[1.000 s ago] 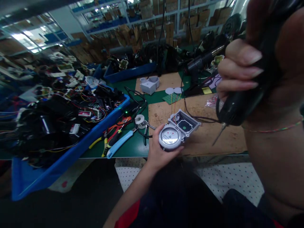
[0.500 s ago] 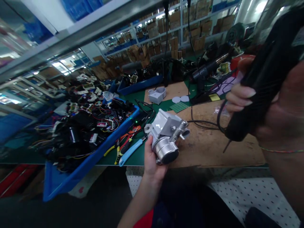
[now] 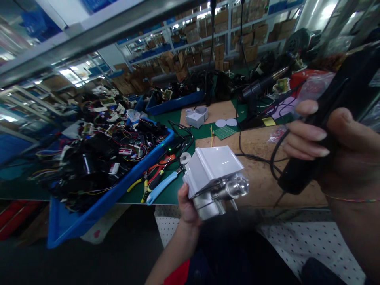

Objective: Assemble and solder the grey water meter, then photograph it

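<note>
My left hand [image 3: 189, 206] grips a white and silver metal housing [image 3: 218, 168] over the table's front edge. The housing's smooth white face is turned up, and a round metal fitting sticks out at its lower right. At the right, my right hand [image 3: 329, 138] is wrapped round a black power screwdriver [image 3: 308, 152] with its thin bit pointing down and left. A black cable [image 3: 274, 152] loops from near the tool. The bit is apart from the housing.
On the left a blue bin [image 3: 113, 194] overflows with black parts and wires. Beside it lie pliers [image 3: 145, 188] and a light-blue-handled tool [image 3: 162, 188]. A grey housing [image 3: 197, 117], green circuit board [image 3: 225, 132] and heat gun [image 3: 255, 91] are farther back.
The housing has tilted in my left hand, so its white face shows more and its round black end is out of sight. The screwdriver has moved slightly down. Thin yellow wires now show behind the housing.
</note>
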A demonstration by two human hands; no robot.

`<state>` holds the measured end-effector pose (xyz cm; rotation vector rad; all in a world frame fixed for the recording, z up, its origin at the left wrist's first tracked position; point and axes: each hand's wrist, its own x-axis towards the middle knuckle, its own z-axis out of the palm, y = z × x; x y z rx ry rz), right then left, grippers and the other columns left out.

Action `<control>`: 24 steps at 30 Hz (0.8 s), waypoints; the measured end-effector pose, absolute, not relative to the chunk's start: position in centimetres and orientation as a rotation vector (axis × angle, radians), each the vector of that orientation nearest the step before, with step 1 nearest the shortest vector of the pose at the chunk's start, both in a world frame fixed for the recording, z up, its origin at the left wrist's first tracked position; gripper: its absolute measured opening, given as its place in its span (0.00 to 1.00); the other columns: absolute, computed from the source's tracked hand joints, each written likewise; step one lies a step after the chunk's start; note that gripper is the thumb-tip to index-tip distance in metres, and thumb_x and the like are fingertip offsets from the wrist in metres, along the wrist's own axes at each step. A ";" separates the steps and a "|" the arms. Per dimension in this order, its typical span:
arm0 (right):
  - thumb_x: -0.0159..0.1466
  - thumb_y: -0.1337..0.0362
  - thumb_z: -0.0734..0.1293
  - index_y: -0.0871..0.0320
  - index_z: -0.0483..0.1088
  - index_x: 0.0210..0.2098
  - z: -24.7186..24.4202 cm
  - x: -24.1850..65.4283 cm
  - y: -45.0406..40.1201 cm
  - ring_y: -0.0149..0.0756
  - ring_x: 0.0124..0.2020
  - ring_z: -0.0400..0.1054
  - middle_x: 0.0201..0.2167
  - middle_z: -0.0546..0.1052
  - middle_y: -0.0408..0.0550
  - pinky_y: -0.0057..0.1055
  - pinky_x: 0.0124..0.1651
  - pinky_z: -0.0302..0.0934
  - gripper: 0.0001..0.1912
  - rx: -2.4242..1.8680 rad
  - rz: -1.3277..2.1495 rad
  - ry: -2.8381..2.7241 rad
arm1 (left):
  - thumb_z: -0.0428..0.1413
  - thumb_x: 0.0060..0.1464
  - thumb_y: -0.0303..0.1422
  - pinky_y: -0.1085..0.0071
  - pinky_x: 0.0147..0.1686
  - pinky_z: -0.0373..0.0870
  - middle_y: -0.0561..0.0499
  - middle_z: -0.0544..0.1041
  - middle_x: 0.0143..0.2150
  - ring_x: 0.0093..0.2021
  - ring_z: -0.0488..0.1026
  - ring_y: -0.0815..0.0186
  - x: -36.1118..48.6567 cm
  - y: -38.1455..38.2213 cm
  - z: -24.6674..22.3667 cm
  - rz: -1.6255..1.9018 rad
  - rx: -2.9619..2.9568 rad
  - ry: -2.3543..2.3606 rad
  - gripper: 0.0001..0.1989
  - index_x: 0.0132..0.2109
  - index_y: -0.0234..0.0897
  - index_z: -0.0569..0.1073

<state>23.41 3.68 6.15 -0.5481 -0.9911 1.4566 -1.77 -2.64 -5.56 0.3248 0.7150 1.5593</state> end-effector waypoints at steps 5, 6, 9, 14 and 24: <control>0.57 0.53 0.80 0.57 0.70 0.38 6.2 22.9 3.4 0.21 0.14 0.46 0.18 0.51 0.35 0.28 0.17 0.40 0.21 -0.556 1.453 -1.022 | 0.66 0.44 0.53 0.63 0.39 0.82 0.49 0.86 0.37 0.35 0.83 0.55 -2.4 -3.2 -6.2 1.571 0.354 0.705 0.25 0.43 0.40 0.83; 0.57 0.52 0.80 0.57 0.71 0.38 6.2 22.8 3.3 0.21 0.14 0.46 0.17 0.51 0.35 0.28 0.17 0.40 0.21 -0.564 1.445 -1.029 | 0.66 0.43 0.54 0.63 0.38 0.82 0.49 0.86 0.38 0.35 0.83 0.55 -2.5 -3.3 -6.3 1.560 0.364 0.702 0.26 0.43 0.40 0.83; 0.56 0.50 0.81 0.56 0.73 0.37 6.2 22.5 3.1 0.21 0.14 0.46 0.17 0.51 0.35 0.28 0.17 0.39 0.21 -0.587 1.435 -1.038 | 0.67 0.39 0.54 0.64 0.34 0.81 0.51 0.85 0.34 0.30 0.82 0.56 -2.9 -3.6 -6.7 1.537 0.386 0.700 0.27 0.44 0.43 0.82; 0.58 0.50 0.78 0.56 0.72 0.34 6.2 22.5 2.9 0.23 0.13 0.48 0.16 0.52 0.37 0.30 0.16 0.38 0.18 -0.548 1.408 -1.129 | 0.69 0.36 0.53 0.60 0.35 0.82 0.49 0.85 0.32 0.30 0.81 0.54 -3.1 -4.1 -6.7 1.474 0.379 0.719 0.35 0.51 0.41 0.80; 0.60 0.51 0.77 0.57 0.69 0.32 6.5 22.0 2.6 0.24 0.13 0.47 0.16 0.52 0.37 0.32 0.17 0.39 0.18 -0.528 1.349 -1.188 | 0.67 0.38 0.57 0.54 0.37 0.81 0.49 0.84 0.33 0.33 0.82 0.47 -2.7 -4.6 -6.8 1.447 0.402 0.798 0.41 0.57 0.44 0.77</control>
